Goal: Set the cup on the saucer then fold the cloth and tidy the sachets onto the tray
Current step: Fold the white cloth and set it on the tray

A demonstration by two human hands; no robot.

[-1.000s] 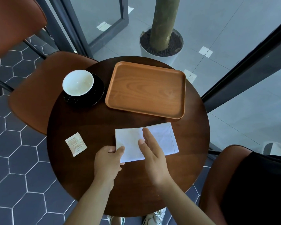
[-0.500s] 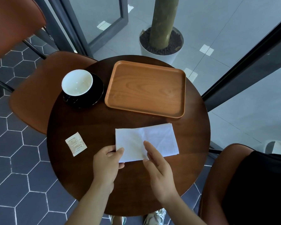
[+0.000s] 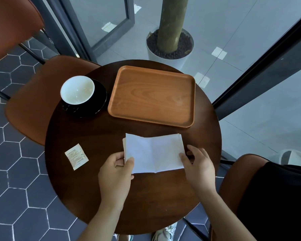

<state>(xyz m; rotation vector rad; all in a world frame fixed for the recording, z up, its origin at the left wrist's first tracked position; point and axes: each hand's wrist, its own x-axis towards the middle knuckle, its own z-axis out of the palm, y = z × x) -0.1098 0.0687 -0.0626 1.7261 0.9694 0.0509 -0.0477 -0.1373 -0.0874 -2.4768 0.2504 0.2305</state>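
White cloth (image 3: 154, 152) was folded into a flat rectangle, with a crease down its middle and stacked layers showing at the left edge. It lay on the dark round table (image 3: 87, 188), on the near side of the wooden tray (image 3: 151, 96) and apart from it, between the two hands.

Left hand (image 3: 116, 173) pinched the cloth's near left corner, thumb on top and fingers curled under. Right hand (image 3: 197, 165) was at the right edge, thumb tip on the cloth and fingers curled just past the edge, pinching it.

One sachet (image 3: 76, 156) lay flat on the table left of the left hand, not touching it and well apart from the tray. It was pale with reddish print, too small to read.

White-lined cup (image 3: 77, 89) sat on the black saucer (image 3: 97, 103), off-centre toward its left, just left of the tray. Nothing lay on the tray. No brand could be read anywhere.
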